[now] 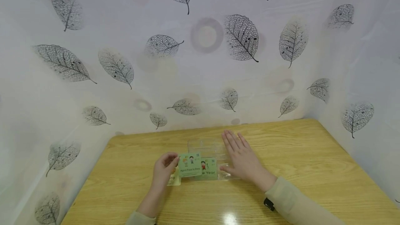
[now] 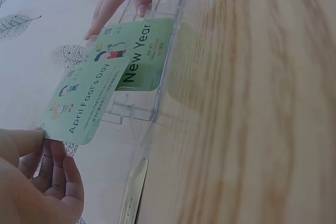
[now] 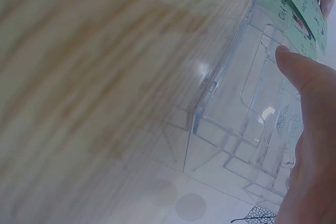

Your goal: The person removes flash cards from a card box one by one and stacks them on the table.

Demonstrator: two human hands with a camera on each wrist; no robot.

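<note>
1. The left hand (image 1: 164, 169) pinches a green April Fool's Day card (image 1: 189, 164) between thumb and fingers (image 2: 73, 182) at its left edge; the other edges hang free.
2. The right hand (image 1: 243, 160) has straight fingers, thumb apart, over the right side of a clear holder (image 3: 215, 121); whether it touches cannot be told.
3. The held card's right end overlaps the New Year card (image 1: 210, 171) propped in the holder; broad open room lies rightward.
4. Its printed face turns toward the person, long axis running left-right along the lettering.
5. Cards are thin, with rounded corners; the holder is transparent, tiered plastic.
6. A yellow card (image 1: 175, 181), partly hidden, lies on the wood-grained surface (image 1: 300, 148) by the left hand.
7. A leaf-printed sheet (image 1: 206, 72) rises behind.
</note>
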